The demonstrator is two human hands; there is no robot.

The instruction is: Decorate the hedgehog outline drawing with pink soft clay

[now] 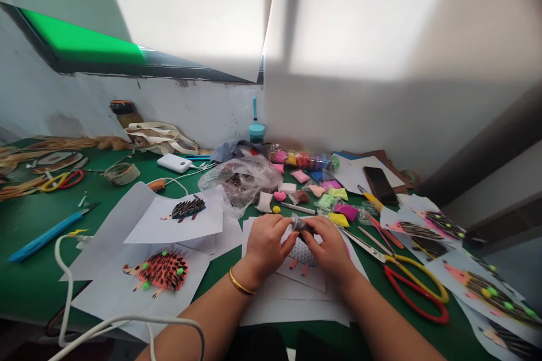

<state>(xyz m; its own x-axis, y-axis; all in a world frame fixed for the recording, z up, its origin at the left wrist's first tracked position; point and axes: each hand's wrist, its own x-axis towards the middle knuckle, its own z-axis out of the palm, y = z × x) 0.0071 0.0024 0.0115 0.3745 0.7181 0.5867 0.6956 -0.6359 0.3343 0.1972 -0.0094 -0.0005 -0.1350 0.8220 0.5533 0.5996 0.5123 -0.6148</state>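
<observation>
Between both hands is a small dark packet of modelling clay [301, 226] in a clear plastic wrapper. My left hand [267, 243] is closed, pinching the packet's left end with thumb and fingers. The other end is gripped by my right hand [331, 249], also closed. Below them lies a hedgehog drawing [305, 256] with a patterned grey body and pink feet, partly hidden by the hands. It rests on white paper sheets [292, 310]. Several bright clay packets [326, 201] lie just beyond the fingers, beside a thin craft knife [298, 208].
Red and yellow scissors [417, 287] lie right of the paper. Finished hedgehog pictures [491, 293] are at far right, others [163, 273] at left. A plastic bag of dark seeds [241, 180] sits behind. A white cable [127, 321] crosses the left foreground; a phone [380, 184] lies back right.
</observation>
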